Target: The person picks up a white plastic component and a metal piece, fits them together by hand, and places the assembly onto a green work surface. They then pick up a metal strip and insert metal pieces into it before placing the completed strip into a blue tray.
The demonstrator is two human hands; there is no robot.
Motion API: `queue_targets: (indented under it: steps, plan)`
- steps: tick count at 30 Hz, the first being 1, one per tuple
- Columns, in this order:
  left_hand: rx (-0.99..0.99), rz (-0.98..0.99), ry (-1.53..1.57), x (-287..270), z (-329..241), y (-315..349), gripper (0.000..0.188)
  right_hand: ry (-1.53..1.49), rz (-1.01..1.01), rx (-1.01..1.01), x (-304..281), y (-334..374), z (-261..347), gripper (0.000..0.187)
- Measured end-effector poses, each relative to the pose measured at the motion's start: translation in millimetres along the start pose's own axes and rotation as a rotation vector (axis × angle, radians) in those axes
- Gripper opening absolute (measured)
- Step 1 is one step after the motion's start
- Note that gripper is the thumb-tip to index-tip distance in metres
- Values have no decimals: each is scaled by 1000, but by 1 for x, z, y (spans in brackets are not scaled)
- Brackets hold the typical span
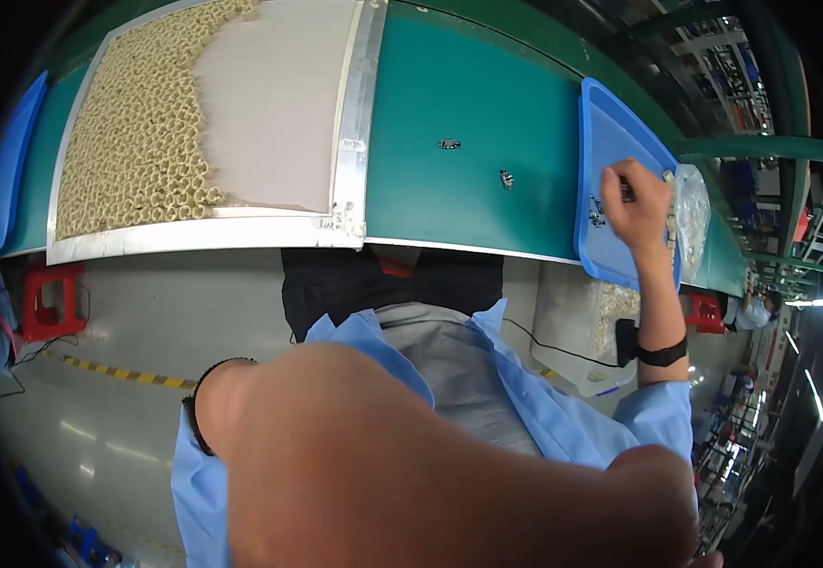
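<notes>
My right hand [637, 204] is over the blue tray [610, 118] at the right of the bench, its fingers curled closed around a small black part [626, 190]. Next to it in the tray lie several small black-and-silver parts [596, 210]. Two similar pieces rest on the green bench top: a flat one [449, 144] and another [507, 180] nearer the tray. My left hand [411, 454] is very close to the camera, large and blurred across the lower middle. Its fingers cannot be made out.
On the left, a white-framed board [269, 104] carries many cream-coloured rings [137, 142]. Another blue tray [16, 170] stands at the far left. A clear plastic bag [692, 213] lies by the right tray. Below the bench are a translucent bin [568, 317] and a red stool [52, 303].
</notes>
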State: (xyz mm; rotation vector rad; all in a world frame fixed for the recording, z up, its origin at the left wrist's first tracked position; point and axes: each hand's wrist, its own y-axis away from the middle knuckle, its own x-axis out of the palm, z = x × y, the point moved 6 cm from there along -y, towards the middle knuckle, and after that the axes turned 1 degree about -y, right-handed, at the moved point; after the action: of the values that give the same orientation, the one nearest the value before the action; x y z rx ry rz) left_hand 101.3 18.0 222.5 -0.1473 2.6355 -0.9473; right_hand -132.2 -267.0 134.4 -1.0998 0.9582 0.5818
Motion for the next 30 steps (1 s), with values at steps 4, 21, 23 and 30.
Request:
queue_targets:
  steps: [4,21,23,30]
  plan:
    - [-2,18,52,-13,7,-2,35,-38,67,47,41,-23,57,13]
    - [-152,226,67,-47,13,10,46,-94,-50,293,105,-9,35,13]
    - [3,-253,-191,-48,39,24,30,-166,-55,260,106,-12,38,11]
    - [-512,-313,-902,-56,137,56,25,-206,-69,319,96,-9,32,8]
